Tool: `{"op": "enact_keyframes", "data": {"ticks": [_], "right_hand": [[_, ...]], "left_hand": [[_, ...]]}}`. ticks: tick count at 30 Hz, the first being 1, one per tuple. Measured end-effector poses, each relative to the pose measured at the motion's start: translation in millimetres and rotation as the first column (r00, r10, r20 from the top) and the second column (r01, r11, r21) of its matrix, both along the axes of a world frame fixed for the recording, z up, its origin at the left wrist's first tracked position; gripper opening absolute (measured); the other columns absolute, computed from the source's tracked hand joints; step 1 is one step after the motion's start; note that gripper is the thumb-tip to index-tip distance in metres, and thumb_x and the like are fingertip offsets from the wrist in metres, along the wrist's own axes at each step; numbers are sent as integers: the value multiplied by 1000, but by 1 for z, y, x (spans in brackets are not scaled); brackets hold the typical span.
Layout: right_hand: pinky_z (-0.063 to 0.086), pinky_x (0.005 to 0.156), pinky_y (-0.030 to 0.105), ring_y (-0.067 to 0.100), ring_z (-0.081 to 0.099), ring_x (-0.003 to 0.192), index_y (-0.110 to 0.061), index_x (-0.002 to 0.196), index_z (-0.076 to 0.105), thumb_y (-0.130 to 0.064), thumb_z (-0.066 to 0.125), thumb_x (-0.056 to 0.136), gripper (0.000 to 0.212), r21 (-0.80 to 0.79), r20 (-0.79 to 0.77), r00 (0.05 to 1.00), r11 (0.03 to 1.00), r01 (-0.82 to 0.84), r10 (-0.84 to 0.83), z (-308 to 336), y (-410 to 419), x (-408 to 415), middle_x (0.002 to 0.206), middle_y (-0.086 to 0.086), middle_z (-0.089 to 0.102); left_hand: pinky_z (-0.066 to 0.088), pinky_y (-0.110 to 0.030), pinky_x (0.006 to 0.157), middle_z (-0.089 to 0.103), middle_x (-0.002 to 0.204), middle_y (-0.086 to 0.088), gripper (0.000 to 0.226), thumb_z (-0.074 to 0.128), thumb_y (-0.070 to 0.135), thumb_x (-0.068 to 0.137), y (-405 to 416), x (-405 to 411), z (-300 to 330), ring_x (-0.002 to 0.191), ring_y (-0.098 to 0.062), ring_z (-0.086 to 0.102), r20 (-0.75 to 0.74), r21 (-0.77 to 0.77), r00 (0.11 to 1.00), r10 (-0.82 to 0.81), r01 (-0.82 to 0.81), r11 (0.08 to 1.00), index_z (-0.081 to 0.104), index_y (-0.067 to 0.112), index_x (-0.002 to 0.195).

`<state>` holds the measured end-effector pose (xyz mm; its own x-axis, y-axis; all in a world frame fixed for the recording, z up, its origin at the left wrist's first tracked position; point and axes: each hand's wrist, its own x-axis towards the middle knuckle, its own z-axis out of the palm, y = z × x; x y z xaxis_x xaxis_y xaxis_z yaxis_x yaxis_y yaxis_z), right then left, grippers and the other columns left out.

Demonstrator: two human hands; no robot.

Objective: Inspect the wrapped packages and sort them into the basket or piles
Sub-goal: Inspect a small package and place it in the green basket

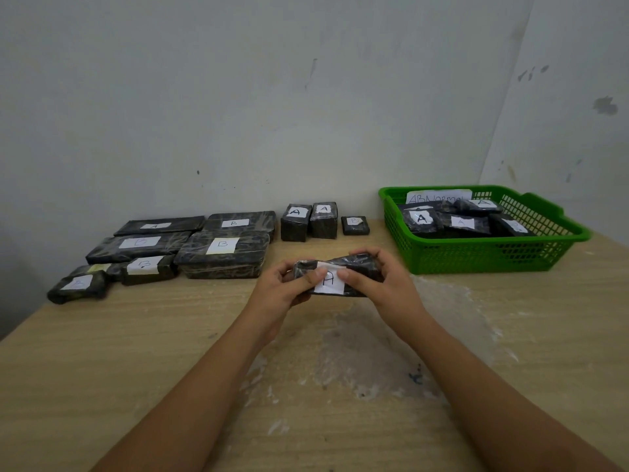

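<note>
Two hands, left hand point(277, 289), right hand point(384, 284), gripping one package point(354, 267), one basket point(483, 257)

One head-worn camera looks forward and down, close over the table point(102, 352), facing the wall point(238, 97).

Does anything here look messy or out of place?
Slightly. The packages at the far left lie askew and overlapping, unlike the neater rows beside them. The table has a scuffed whitish patch below the hands.
</note>
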<state>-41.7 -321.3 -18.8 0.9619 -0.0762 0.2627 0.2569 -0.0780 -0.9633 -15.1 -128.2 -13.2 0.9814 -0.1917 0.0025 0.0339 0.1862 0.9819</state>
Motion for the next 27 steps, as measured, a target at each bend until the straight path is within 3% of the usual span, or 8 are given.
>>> {"op": "enact_keyframes", "data": {"ticks": [5, 10, 13, 17, 22, 27], "right_hand": [[62, 84, 42, 21, 73, 99, -27, 107, 63, -14, 82, 85, 32, -41, 36, 999, 999, 14, -13, -4, 3, 3, 109, 4, 73], [61, 83, 33, 14, 71, 100, -27, 114, 61, -21, 78, 89, 31, -77, 34, 999, 997, 18, -16, -6, 2, 2, 112, -1, 70], [61, 79, 32, 13, 73, 94, -23, 114, 62, -21, 71, 94, 22, -34, 24, 1000, 999, 0, 1, -4, 2, 2, 108, 0, 71], [62, 78, 33, 16, 73, 93, -21, 110, 64, -14, 70, 95, 18, -43, 31, 999, 998, 40, -39, -3, 1, 4, 105, 2, 72], [60, 75, 29, 13, 73, 89, -20, 108, 63, -12, 69, 96, 16, 2, 9, 1000, 1000, 9, -9, -3, -1, 5, 104, 3, 73], [58, 77, 23, 9, 72, 92, -18, 121, 60, -20, 78, 88, 38, -42, -25, 999, 998, -40, 39, -1, -1, 2, 108, -2, 71]], "left_hand": [[57, -22, 68, 76, 96, -9, 52, 84, 20, 74, -4, 0, -4, 82, -15, 75, -1, -7, 999, 55, -55, 998, 66, 0, 119], [59, -37, 87, 78, 100, -12, 60, 85, 33, 66, -7, 1, -9, 91, -22, 75, 18, 42, 993, 114, -115, 992, 68, 4, 115], [57, -32, 79, 79, 96, -6, 51, 85, 34, 73, -7, 2, -10, 88, -17, 74, 13, 87, 992, 125, -126, 988, 69, 8, 114], [56, -25, 72, 78, 96, -7, 63, 85, 36, 63, -6, 0, -6, 86, -14, 73, 5, 53, 999, 54, -54, 997, 67, 5, 114], [56, -22, 68, 77, 99, -9, 52, 89, 20, 69, -8, 0, -7, 86, -15, 75, 8, 42, 998, 62, -62, 997, 67, 4, 113], [55, -26, 72, 78, 98, -5, 42, 87, 18, 79, -7, 1, -8, 86, -13, 74, 45, 103, 991, 127, -131, 986, 68, 9, 114]]}}
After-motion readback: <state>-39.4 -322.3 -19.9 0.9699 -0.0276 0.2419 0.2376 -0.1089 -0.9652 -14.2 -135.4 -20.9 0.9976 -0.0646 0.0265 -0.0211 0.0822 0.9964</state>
